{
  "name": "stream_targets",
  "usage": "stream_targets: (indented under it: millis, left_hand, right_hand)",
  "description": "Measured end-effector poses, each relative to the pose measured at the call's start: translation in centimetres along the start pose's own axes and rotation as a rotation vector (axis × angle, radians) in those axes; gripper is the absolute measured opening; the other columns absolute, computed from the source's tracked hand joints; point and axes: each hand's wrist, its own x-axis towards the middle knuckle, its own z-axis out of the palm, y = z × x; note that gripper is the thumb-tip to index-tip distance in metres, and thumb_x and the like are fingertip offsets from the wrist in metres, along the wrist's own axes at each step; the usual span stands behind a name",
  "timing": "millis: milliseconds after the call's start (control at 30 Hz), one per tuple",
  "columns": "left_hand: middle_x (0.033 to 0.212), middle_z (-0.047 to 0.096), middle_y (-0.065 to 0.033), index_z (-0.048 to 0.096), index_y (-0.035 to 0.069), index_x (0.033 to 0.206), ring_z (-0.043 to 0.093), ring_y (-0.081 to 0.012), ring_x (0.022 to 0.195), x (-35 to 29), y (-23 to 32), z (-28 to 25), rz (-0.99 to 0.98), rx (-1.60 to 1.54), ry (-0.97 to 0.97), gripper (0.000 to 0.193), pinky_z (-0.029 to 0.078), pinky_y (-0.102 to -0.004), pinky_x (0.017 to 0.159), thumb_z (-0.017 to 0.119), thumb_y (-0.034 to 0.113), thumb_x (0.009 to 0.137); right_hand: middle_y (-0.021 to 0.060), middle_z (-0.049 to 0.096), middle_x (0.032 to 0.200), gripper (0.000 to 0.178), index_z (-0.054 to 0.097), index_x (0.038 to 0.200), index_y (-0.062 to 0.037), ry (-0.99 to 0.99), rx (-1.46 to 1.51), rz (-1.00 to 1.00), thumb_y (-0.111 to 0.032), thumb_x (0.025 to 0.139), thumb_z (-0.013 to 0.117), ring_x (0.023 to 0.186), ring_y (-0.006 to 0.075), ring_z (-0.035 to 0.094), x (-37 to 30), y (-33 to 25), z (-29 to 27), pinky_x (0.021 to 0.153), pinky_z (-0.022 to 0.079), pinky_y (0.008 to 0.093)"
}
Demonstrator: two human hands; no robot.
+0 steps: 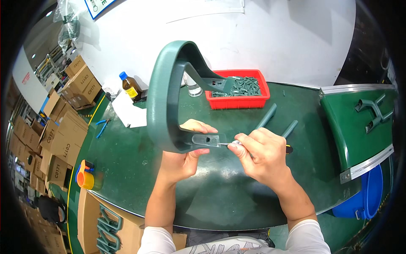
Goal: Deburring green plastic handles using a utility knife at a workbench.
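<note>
My left hand (182,164) is closed around the lower end of a large, dark green, looped plastic part (159,95), resembling an armrest or handle frame. The loop stands up above the bench, and its recessed end with small holes points right. A slim hand tool with a thin metal tip (224,144) is pinched in my right hand (265,154). Its tip lies at the edge of the part's lower end; whether it touches cannot be made out. My fingers hide most of the tool, so its exact kind is unclear. A black and yellow end (289,149) shows beside my right hand.
Behind the part, a red bin (237,102) holds many small green pieces. Two green bars (266,117) lie behind my right hand. Blue-handled pliers (102,127), white paper (129,112), and a brown bottle (131,88) are left. At right is a green conveyor (359,131).
</note>
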Motion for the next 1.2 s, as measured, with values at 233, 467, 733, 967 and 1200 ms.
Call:
stream_targets:
  millis: [233,467,733,967,1200]
  left_hand:
    - [0.097,0.061,-0.0160,0.050,-0.002,0.105,0.061,-0.0230,0.091,0.0,0.0,0.7,-0.030,-0.049,-0.002,0.033,0.050,-0.0331,0.076,0.066,0.019,0.086]
    - [0.101,0.063,-0.0184,0.048,0.002,0.105,0.062,-0.0234,0.093,-0.1,-0.3,1.0,-0.186,-0.371,0.139,0.038,0.052,-0.0334,0.078,0.074,0.010,0.078]
    - [0.099,0.064,-0.0204,0.045,0.007,0.101,0.063,-0.0311,0.095,-0.2,-1.9,0.7,-0.083,-0.592,0.104,0.041,0.053,-0.0399,0.080,0.076,0.011,0.075]
    - [0.100,0.065,-0.0206,0.045,0.008,0.101,0.063,-0.0318,0.095,-0.2,-2.2,0.8,-0.043,-0.629,0.106,0.040,0.053,-0.0405,0.080,0.075,0.011,0.075]
    - [0.100,0.065,-0.0202,0.046,0.008,0.101,0.063,-0.0328,0.094,-0.2,-2.1,0.7,-0.034,-0.624,0.104,0.040,0.052,-0.0409,0.080,0.076,0.011,0.075]
  right_hand:
    - [0.0033,0.051,0.058,0.016,0.065,0.076,-0.0045,-0.039,0.023,0.073,-0.020,0.077,0.072,0.051,0.0195,0.051,0.1,0.5,-0.4,0.045,0.039,0.0315]
    - [0.0060,0.052,0.060,0.023,0.067,0.083,-0.0007,-0.107,0.660,0.509,-0.023,0.087,0.064,0.051,0.0182,0.047,0.2,0.4,-1.2,0.049,0.039,0.0297]
    - [0.0062,0.051,0.055,0.018,0.067,0.077,-0.0035,-0.132,0.516,0.095,-0.021,0.083,0.067,0.051,0.0195,0.050,0.4,0.1,-1.1,0.047,0.039,0.0317]
    - [0.0067,0.053,0.055,0.020,0.067,0.075,0.0007,-0.172,0.551,0.063,-0.017,0.082,0.066,0.049,0.0167,0.050,0.4,0.3,-0.8,0.045,0.038,0.0287]
    - [0.0064,0.052,0.055,0.019,0.067,0.074,0.0001,-0.171,0.569,0.066,-0.017,0.082,0.066,0.048,0.0168,0.049,0.3,0.2,-0.6,0.045,0.038,0.0288]
